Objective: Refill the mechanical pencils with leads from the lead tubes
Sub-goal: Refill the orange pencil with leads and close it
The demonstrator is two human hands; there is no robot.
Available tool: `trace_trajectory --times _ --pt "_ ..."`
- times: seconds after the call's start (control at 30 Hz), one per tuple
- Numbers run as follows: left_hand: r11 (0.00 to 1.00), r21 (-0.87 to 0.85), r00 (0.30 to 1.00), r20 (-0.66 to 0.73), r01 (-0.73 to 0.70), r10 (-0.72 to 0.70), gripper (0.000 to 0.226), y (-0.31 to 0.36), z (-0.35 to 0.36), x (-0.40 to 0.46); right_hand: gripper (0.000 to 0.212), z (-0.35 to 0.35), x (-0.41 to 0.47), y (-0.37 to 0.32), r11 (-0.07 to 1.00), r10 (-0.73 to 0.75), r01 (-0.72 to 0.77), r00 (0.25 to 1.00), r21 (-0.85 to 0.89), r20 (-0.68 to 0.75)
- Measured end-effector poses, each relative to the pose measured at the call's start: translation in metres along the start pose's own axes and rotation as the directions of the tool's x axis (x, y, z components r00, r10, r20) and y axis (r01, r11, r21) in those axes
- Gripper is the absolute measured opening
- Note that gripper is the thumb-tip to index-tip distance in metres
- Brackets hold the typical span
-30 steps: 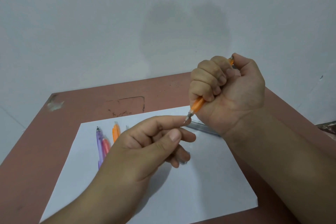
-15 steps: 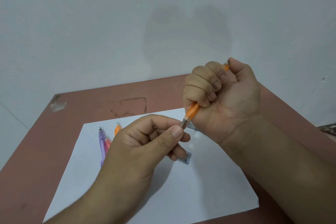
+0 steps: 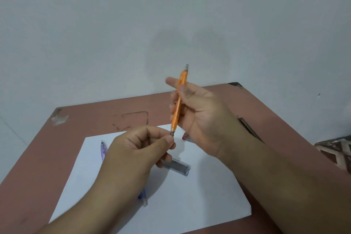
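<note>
I hold an orange mechanical pencil (image 3: 178, 103) nearly upright above the table, tip down. My right hand (image 3: 199, 116) grips its barrel between thumb and fingers, with the index finger stretched out behind it. My left hand (image 3: 140, 150) pinches the pencil's metal tip between thumb and forefinger. A clear lead tube (image 3: 179, 167) with dark leads lies on the white paper (image 3: 199, 201) just under my left fingers. A purple pencil (image 3: 103, 150) lies at the paper's left, partly hidden by my left hand. A blue pencil end (image 3: 142, 196) shows beside my left wrist.
The paper lies on a reddish-brown table (image 3: 38, 167) against a pale wall. A red-capped tube end (image 3: 185, 137) peeks out under my right hand. A dark thin pencil-like object (image 3: 247, 127) lies on the table beyond my right forearm. A patterned floor (image 3: 336, 150) shows at right.
My right hand has opened from a fist to a thumb-and-finger grip, and the orange pencil now stands taller and more upright. My left hand keeps its pinch at the tip.
</note>
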State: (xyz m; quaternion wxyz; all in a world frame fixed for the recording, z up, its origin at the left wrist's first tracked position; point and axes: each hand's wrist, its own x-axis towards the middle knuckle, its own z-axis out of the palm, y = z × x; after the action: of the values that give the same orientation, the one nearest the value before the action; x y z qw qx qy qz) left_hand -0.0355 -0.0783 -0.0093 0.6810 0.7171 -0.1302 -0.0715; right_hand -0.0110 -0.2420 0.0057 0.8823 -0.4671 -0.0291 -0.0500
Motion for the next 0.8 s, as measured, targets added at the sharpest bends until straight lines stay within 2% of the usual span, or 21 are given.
trace_trajectory --times 0.13,0.23,0.3,0.4,0.47,0.57,0.7,0.8 --pt "0.975 0.22 0.996 0.088 0.007 -0.027 0.014 0.011 0.002 -0.001 0.028 -0.004 0.0 -0.006 0.955 0.027 -0.057 0.994 -0.291 -0.105" --pt "0.929 0.354 0.987 0.152 -0.107 0.056 0.013 0.019 0.006 -0.002 0.023 -0.009 -0.009 -0.028 0.847 -0.025 -0.066 0.986 -0.528 -0.163" --pt "0.88 0.432 0.966 0.238 -0.197 0.099 0.01 0.023 0.011 -0.003 0.016 -0.015 -0.02 -0.047 0.713 -0.098 -0.094 0.968 -0.695 -0.231" --pt "0.831 0.483 0.929 0.357 -0.275 0.099 0.006 0.025 0.023 0.002 0.012 -0.035 -0.038 -0.07 0.45 -0.223 -0.141 0.939 -0.882 -0.263" --pt "0.765 0.539 0.898 0.423 -0.353 0.117 0.007 0.022 0.033 0.01 0.009 -0.052 -0.047 -0.077 0.315 -0.262 -0.182 0.926 -0.931 -0.27" --pt "0.557 0.658 0.842 0.518 -0.507 0.154 0.026 0.014 0.048 0.024 0.005 -0.079 -0.058 -0.084 0.137 -0.295 -0.307 0.895 -0.942 -0.334" --pt "0.437 0.651 0.766 0.622 -0.621 0.161 0.046 0.007 0.065 0.039 0.016 -0.103 -0.07 -0.08 -0.065 -0.26 -0.414 0.885 -0.908 -0.385" --pt "0.362 0.655 0.736 0.657 -0.664 0.161 0.049 0.003 0.076 0.045 0.022 -0.111 -0.076 -0.074 -0.105 -0.223 -0.42 0.893 -0.901 -0.39"
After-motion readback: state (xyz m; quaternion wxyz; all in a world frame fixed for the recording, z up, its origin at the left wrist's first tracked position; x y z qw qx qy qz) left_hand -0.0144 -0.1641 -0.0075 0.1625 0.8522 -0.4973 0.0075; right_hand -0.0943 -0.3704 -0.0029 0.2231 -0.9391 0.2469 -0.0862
